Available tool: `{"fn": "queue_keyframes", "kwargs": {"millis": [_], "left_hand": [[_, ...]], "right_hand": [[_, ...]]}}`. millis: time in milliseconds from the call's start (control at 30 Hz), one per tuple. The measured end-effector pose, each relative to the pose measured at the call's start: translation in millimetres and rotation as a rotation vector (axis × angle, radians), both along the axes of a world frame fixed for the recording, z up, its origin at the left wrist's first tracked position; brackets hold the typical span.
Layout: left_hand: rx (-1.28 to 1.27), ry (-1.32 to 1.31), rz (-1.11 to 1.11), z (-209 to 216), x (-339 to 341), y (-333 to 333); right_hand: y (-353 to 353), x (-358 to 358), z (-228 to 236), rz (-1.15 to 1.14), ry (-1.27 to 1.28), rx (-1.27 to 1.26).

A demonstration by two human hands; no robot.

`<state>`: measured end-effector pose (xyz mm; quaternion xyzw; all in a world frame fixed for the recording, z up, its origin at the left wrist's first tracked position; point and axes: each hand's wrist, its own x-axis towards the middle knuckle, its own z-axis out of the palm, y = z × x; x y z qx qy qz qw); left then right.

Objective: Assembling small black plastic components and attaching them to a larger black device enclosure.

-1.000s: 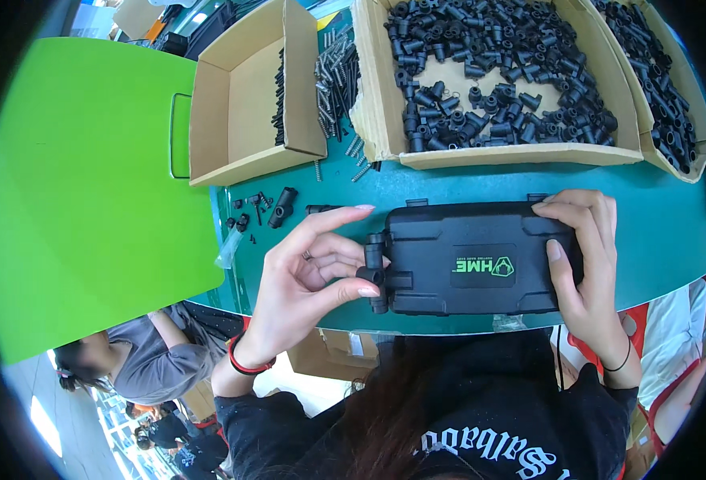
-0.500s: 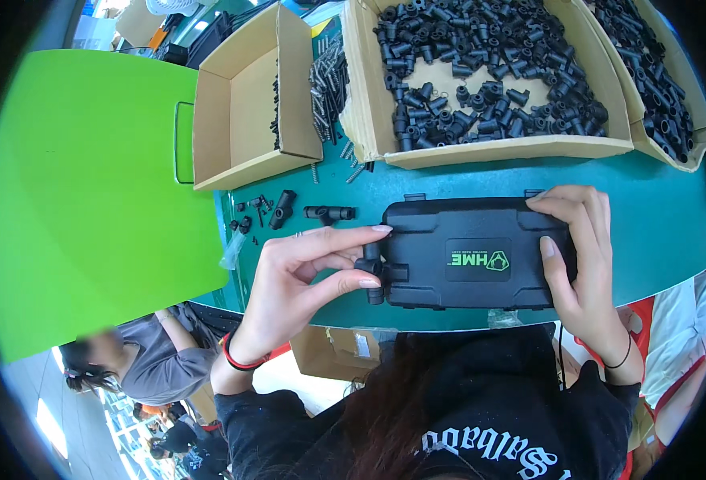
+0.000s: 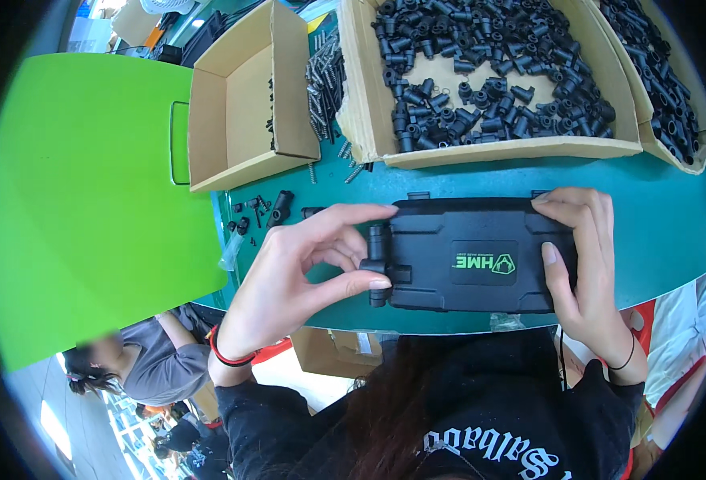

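A flat black plastic case [image 3: 489,216] with a green emblem lies in front of me near the table's edge. At its left end sits a T-shaped black plastic fitting [image 3: 378,260], its stem against the case; I cannot tell whether the two are joined. My left hand [image 3: 297,260] is closed on the fitting, thumb on its lower part and index finger reaching the case's upper left corner. With fingers and thumb, my right hand [image 3: 586,260] grips the right end of the case. Behind my left hand lie another black fitting [image 3: 281,208] and several small black parts [image 3: 243,226].
At the back stand a cardboard tray [image 3: 521,152] heaped with black fittings, a second tray [image 3: 693,166] of black tubes and a nearly bare cardboard box [image 3: 293,120]. Springs [image 3: 326,88] lie between the boxes. A bright green panel [image 3: 97,200] fills the left; a person [image 3: 145,360] is beyond.
My left hand has shifted slightly upward around the fitting and now covers most of a second fitting behind it. The case stays almost where it was, gripped by my right hand.
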<state>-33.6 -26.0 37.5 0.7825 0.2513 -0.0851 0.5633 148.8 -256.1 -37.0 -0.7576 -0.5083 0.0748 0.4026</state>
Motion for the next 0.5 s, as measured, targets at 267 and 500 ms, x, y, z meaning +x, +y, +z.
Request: {"fn": "queue_keyframes", "kwargs": {"millis": [267, 500], "left_hand": [[-0.205, -0.065, 0.102, -17.6, -2.5, 3.7], [0.012, -0.062, 0.018, -3.4, -6.0, -2.6]], "right_hand": [[-1.5, -0.5, 0.1, -0.017, 0.028, -0.015], [1.2, -2.6, -0.5, -0.011, 0.016, 0.007]]}}
